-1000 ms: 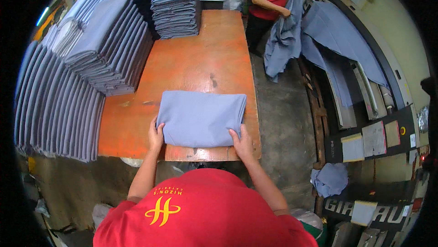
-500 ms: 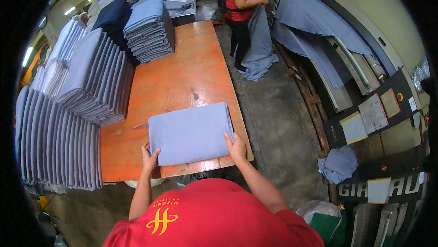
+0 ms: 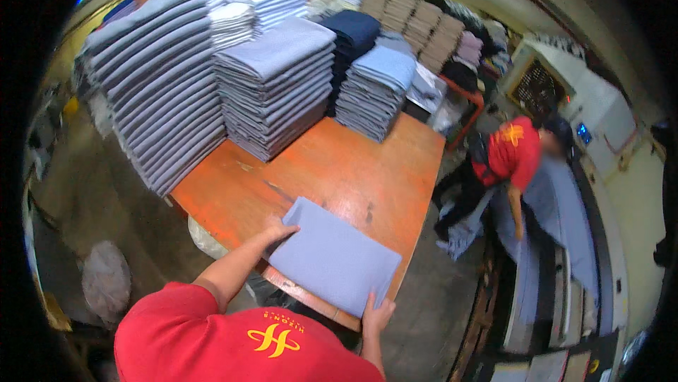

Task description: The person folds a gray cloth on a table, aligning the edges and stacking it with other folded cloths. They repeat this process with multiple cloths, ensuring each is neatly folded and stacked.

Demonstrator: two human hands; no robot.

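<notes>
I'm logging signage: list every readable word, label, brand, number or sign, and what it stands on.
Wearer's red shirt: yellow emblem and small lettering; wording not copied.
Other person's red shirt: similar emblem.
Blue-lit screen: too small to read.

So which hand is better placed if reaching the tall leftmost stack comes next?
Probably the left hand: it holds the folded cloth on the side nearer that tall stack; the right hand is farther.
</notes>
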